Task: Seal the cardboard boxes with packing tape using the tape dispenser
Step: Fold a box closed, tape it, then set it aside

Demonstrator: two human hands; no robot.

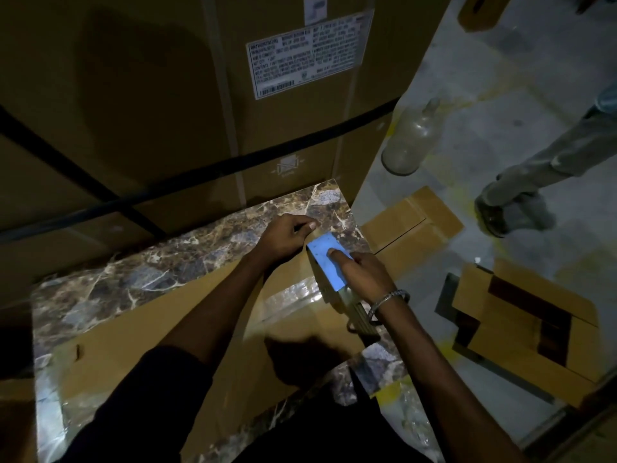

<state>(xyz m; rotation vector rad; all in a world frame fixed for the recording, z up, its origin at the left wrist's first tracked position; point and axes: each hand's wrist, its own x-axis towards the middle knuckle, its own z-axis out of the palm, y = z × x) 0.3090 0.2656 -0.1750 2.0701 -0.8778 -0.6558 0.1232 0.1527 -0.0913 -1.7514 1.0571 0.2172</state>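
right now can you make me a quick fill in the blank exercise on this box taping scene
1. The right hand holds a tape dispenser whose top plate is coloured ____.
2. The flat cardboard box lies on a ____-patterned table.
3. The left hand pinches the tape at the box's ____ end.
4. On the floor by the tall carton stands an empty glass ____.

Missing words: blue; marble; far; bottle

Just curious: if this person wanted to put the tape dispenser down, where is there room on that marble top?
Bare marble top shows left of the flat cardboard box, toward the big cartons. The far corner is crowded by both hands and the tape dispenser.
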